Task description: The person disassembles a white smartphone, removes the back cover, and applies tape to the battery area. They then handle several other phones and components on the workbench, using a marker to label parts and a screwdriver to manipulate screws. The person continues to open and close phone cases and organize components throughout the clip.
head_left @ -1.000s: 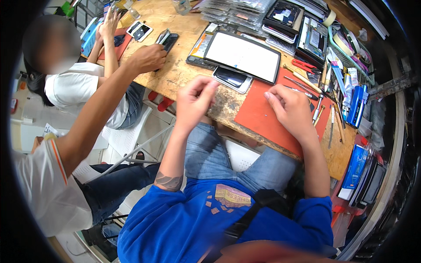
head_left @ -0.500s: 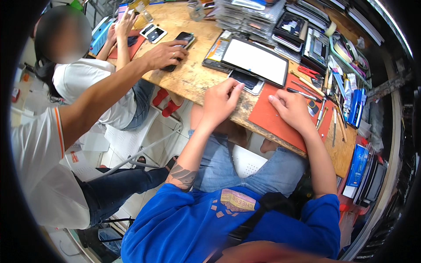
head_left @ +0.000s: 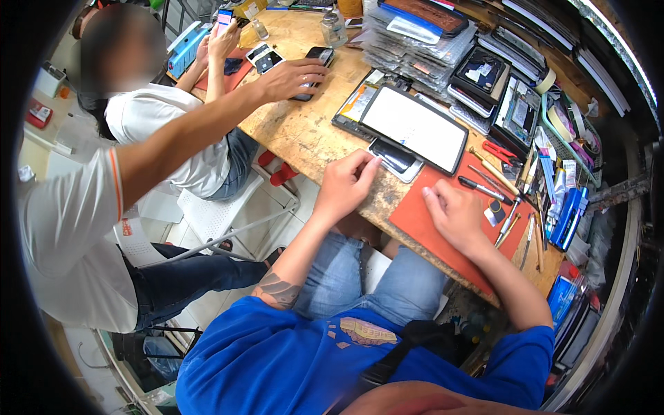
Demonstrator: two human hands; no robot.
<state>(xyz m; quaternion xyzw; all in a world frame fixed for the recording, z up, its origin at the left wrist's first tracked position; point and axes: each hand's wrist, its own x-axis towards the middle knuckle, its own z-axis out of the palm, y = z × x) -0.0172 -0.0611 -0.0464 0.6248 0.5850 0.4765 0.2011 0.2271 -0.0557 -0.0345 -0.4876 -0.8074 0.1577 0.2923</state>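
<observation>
My left hand (head_left: 346,183) rests at the front edge of the wooden workbench (head_left: 278,133), fingers curled in loosely, with nothing seen in it. Just beyond its fingertips lies a white-framed phone (head_left: 396,159), partly under a tablet-sized panel (head_left: 415,126) with a white face and dark border. My right hand (head_left: 453,213) lies on a red-orange work mat (head_left: 411,211), fingers folded and thumb alongside them. Nothing shows in that hand either. Close to it on the mat are a black marker pen (head_left: 485,190) and several slim tools.
One person's hand (head_left: 294,79) rests on a dark phone (head_left: 319,54) at the left. Another seated person holds a lit phone (head_left: 224,19). Stacked bagged parts (head_left: 422,66) stand behind the panel. Red pliers (head_left: 499,151) and a green basket (head_left: 564,138) sit at right.
My view has shifted, so the bench appears farther right. Both my hands stay curled in nearly the same places on the bench. The other person's hand remains on the dark phone.
</observation>
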